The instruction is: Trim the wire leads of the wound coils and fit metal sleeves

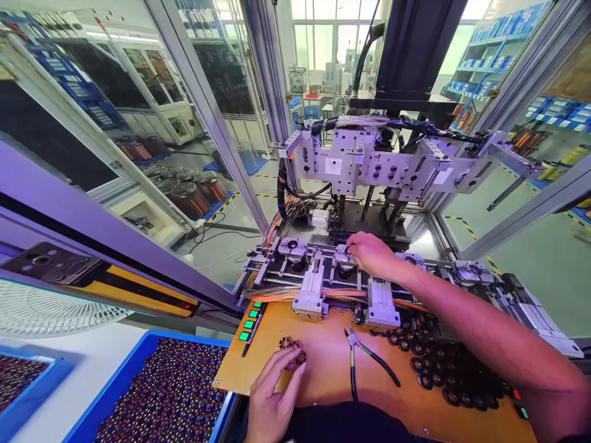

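Observation:
My right hand [369, 253] reaches forward into the machine, fingers closed down on a round fixture [342, 255] in the middle of the metal rail; what it grips is hidden. My left hand [272, 394] rests on the orange work board [323, 375] near its front left, fingertips pinching a small dark ring-shaped part [300, 357]. A second ring part [285, 343] lies just beyond it. Another round fixture [292, 247] stands to the left on the rail.
Black-handled pliers [354, 344] lie on the board between my arms. Several dark ring parts [438, 363] are heaped under my right forearm. A blue tray [138, 363] of small parts sits at lower left, a white fan [46, 311] beyond it. Green lit buttons [248, 325] line the board's left edge.

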{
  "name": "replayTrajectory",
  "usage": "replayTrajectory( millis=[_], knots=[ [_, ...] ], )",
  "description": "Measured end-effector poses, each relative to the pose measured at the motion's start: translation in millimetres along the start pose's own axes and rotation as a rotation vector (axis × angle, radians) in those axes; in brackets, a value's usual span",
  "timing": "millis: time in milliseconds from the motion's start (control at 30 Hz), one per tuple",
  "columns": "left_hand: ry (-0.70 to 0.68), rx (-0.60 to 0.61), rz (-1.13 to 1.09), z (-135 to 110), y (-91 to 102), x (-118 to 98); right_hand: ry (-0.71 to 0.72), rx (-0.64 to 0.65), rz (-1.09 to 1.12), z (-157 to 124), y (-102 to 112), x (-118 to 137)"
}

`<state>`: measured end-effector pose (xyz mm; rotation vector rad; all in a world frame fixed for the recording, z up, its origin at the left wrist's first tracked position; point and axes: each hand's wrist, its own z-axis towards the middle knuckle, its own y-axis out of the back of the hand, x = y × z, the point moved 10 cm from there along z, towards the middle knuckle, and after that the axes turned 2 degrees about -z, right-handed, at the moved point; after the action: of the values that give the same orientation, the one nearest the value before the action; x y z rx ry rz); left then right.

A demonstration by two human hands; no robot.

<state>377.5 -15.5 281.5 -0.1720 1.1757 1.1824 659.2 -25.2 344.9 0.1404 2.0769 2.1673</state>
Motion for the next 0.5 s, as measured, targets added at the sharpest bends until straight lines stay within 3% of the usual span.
replayTrajectory(
  millis=[200, 300, 367, 433, 500],
  knots=[
    [-0.031, 0.038, 0.056, -1.6, 1.5, -2.1, 0.069, -0.062, 0.057, -24.4, -5.1, 4.0],
    [-0.149, 0.027, 0.044, 15.3, 4.3, -23.5, 0.072, -0.145, 0.098, -33.9, -3.5, 2.7],
    [-0.282, 0.064, 0.04, 39.3, -0.3, -48.1, 0.055, -0.251, 0.124, -42.8, 10.0, 2.8],
    [-0.442, 0.163, 0.089, 69.3, -17.2, -76.1, 0.018, -0.401, 0.147, -59.9, 34.4, 6.3],
    [-0.516, 0.346, 0.266, 101.1, -52.6, -90.5, -0.026, -0.56, 0.169, -88.2, 61.4, 15.5]
  ],
)
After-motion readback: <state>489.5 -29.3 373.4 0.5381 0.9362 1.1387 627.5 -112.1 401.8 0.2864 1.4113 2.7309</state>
